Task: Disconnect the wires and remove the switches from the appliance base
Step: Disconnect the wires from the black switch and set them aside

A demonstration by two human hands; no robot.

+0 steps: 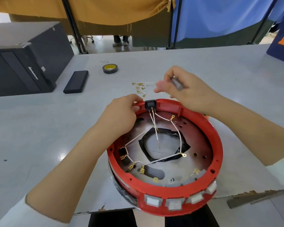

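One red appliance base (208, 163) lay at the near edge of a grey table (39, 128). Left hand (121, 115) gripped its far rim; right hand (184, 92) pinched a grey tool (177, 83). Four white switches (174, 204) lined its near wall; one black switch (150, 104) sat in the far rim; loose wires (141, 88) lay beyond.

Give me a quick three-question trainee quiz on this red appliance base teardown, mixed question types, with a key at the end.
1. True or false: the left hand grips the red base's rim.
2. Where do the removed wires lie? A) inside the base B) on the table beyond it C) on the black computer case
3. Fill in: the right hand holds a grey ____.

Key: 1 true; 2 B; 3 tool, exact kind unclear.
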